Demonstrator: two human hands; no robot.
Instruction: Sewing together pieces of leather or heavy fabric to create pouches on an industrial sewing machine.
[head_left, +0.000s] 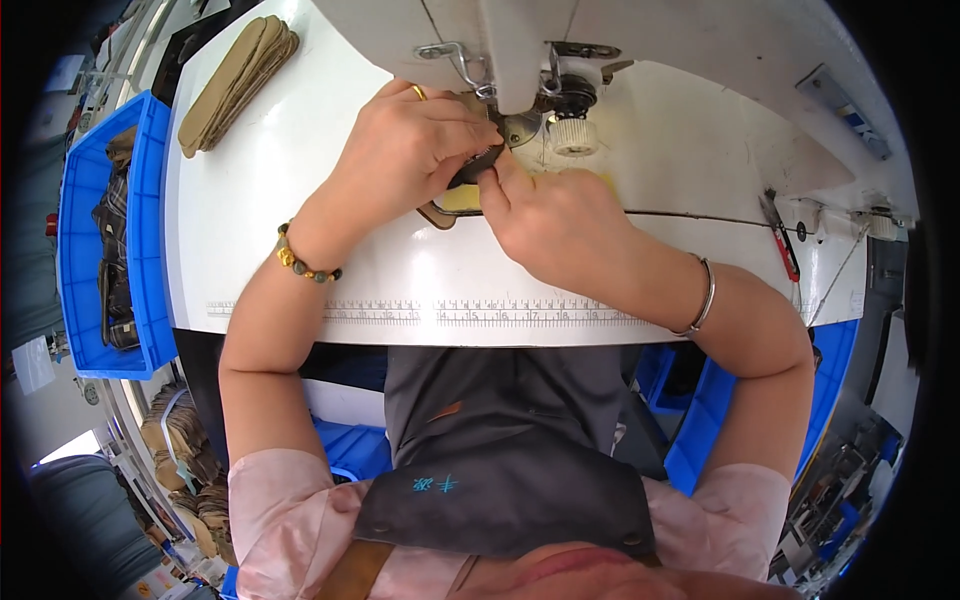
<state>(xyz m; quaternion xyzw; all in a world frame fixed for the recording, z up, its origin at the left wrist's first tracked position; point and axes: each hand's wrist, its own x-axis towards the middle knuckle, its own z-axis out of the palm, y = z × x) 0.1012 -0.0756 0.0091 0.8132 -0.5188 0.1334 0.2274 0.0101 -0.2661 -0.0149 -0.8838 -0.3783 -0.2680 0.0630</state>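
My left hand, fingers bent, pinches a small dark strip of material close to the needle area of a white sewing machine. From the other side my right hand grips the same strip with thumb and forefinger, the two hands almost touching. Just below them a brown curved edge of a flat piece shows on the table; my hands cover the rest of it, so its full shape is hidden. Yellow shows beside that edge.
A stack of tan, long flat pieces lies at the far left of the white table. Left of the table stands a blue crate with dark cloth items. Red-handled snips lie at right. A printed ruler runs along the front edge.
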